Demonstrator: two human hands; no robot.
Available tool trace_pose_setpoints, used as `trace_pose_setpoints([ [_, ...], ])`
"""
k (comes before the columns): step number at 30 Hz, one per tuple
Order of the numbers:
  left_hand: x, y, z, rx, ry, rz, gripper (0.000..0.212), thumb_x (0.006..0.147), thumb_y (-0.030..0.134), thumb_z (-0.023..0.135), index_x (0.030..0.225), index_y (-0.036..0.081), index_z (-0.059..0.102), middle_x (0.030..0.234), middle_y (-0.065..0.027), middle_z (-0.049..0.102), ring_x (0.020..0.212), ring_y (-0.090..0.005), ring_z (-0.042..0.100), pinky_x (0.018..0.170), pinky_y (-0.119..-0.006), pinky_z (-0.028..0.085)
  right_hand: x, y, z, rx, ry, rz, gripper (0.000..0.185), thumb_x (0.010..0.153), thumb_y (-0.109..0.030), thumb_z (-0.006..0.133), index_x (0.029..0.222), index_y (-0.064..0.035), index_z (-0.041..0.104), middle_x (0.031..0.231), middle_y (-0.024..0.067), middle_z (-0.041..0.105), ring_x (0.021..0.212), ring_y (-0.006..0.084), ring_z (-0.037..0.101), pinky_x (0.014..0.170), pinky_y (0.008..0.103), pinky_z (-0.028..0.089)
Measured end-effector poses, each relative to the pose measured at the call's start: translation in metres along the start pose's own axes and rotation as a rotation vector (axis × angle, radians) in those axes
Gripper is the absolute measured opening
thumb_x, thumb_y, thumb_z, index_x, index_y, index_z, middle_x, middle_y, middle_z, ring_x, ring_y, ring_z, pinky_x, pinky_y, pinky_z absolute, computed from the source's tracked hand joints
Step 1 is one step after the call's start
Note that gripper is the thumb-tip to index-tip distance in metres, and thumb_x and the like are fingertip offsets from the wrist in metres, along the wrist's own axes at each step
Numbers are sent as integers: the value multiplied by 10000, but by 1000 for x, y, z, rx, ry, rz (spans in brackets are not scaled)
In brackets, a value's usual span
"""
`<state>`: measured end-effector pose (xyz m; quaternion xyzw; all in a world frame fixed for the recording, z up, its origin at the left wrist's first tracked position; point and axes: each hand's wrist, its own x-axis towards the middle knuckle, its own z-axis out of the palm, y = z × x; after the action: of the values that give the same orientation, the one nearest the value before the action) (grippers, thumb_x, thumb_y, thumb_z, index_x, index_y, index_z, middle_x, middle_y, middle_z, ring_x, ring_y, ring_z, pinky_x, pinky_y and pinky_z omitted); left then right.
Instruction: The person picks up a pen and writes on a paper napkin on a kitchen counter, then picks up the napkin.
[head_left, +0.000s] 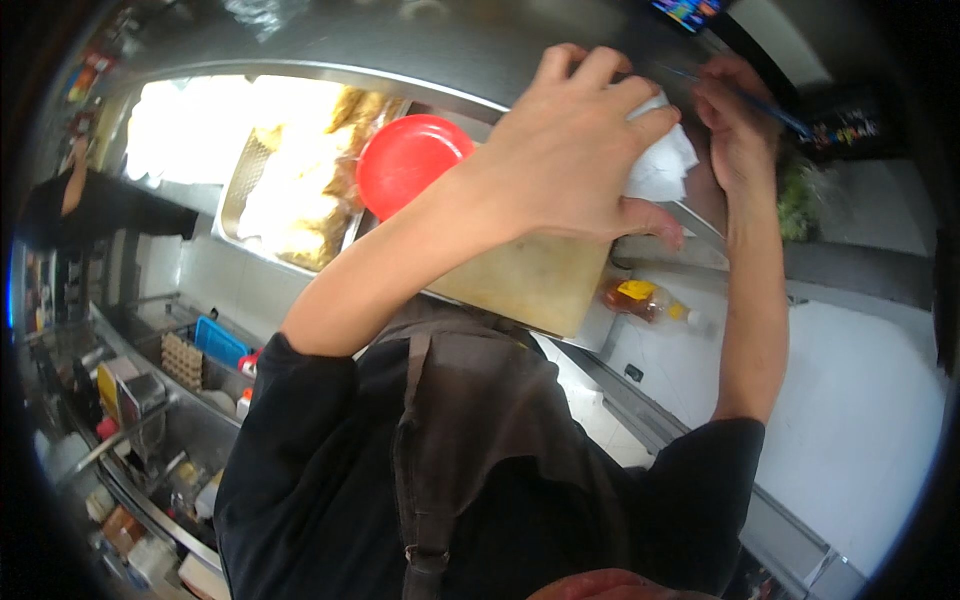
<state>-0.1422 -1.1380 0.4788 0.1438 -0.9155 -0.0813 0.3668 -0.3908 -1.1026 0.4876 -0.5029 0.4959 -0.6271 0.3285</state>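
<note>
My left hand (577, 142) reaches across the counter with its fingers curled over a crumpled white paper or cloth (661, 161). To its right, my right hand (739, 112) holds a thin, dark, pen-like tool (772, 112); its exact kind cannot be told. Under my left forearm lies a pale cutting board (525, 281). A red round plate (412, 165) sits beside that forearm, partly over a metal tray (244, 187) of yellowish food, which is washed out by glare.
A sauce bottle with a yellow label (645, 298) lies right of the board. Leafy greens (799, 202) are at the right. Shelves at the left hold egg cartons (182, 361) and a blue container (221, 341). Another person's dark-sleeved arm (112, 206) shows at the far left.
</note>
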Motion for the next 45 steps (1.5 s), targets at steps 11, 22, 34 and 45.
trace_pose_setpoints([
  [11,-12,-2,6,-1,101,25,764,644,692,783,1041,41,739,1064,-100,675,1080,-301,574,987,-472,418,-3,-1,-9,-96,15,50,164,901,-50,699,1060,-45,660,919,1,634,764,54,559,645,173,399],
  [22,-8,-4,7,-33,2,46,847,666,693,763,1226,63,683,1247,-118,631,1201,-307,540,1050,-489,392,-8,1,-9,-54,-86,23,153,823,-37,702,975,-34,687,866,30,666,722,67,547,617,222,378],
  [34,-1,0,9,67,-134,-18,915,679,711,725,1339,84,643,1368,-121,580,1290,-334,490,1104,-489,360,-11,-12,9,-309,-215,103,163,805,-72,645,949,-5,684,848,21,663,775,76,580,700,219,425],
  [45,-2,-1,11,73,-109,-7,950,657,743,715,1334,79,657,1363,-131,581,1286,-335,494,1108,-488,357,-11,-13,10,-359,-219,101,138,800,-70,636,915,-4,672,840,22,647,789,88,576,723,236,428],
])
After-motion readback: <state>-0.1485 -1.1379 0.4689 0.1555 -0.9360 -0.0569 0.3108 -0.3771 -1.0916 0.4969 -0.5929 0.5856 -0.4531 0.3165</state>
